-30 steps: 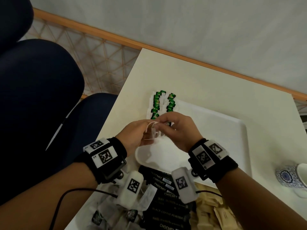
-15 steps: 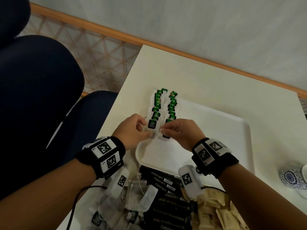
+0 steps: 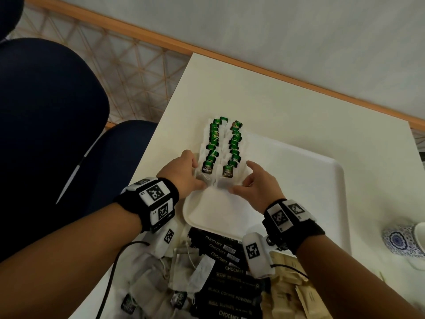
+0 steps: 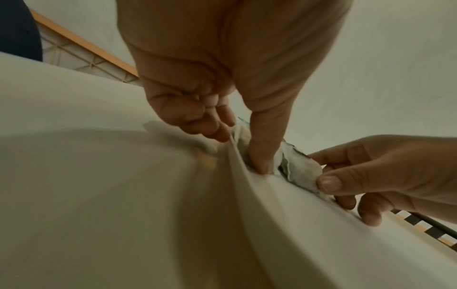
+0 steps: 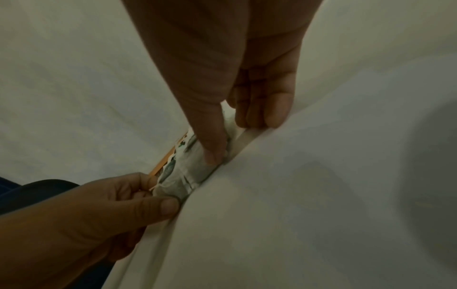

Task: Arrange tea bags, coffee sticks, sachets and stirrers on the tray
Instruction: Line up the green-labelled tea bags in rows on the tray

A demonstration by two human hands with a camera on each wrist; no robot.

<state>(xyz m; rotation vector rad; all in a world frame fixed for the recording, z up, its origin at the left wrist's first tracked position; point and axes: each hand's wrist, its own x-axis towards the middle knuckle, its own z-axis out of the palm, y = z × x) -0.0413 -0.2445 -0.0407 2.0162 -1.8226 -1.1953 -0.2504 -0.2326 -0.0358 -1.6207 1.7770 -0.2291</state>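
Two rows of tea bags (image 3: 222, 143) with green tags lie along the left end of the white tray (image 3: 299, 180). My left hand (image 3: 195, 174) is at the near end of the left row, thumb down on the nearest tea bag (image 3: 208, 169) and fingers curled at its outer side. My right hand (image 3: 241, 178) pinches the nearest bag of the right row (image 3: 227, 172) between thumb and index finger. In the left wrist view my left hand (image 4: 242, 150) has its thumb on a bag (image 4: 299, 170). The right wrist view shows my right hand (image 5: 236, 138) and the bag (image 5: 178, 176).
Near me lie black coffee sticks (image 3: 225, 261), loose tea bags (image 3: 161, 284) and brown sachets (image 3: 292, 284), just off the tray's near rim. A blue-patterned cup (image 3: 402, 242) stands at the right. A dark blue chair (image 3: 46, 111) is beside the table's left edge.
Both hands held a tea bag raised over the tray's near-left corner. They have moved down and forward, and bags now lie at the near ends of the rows.
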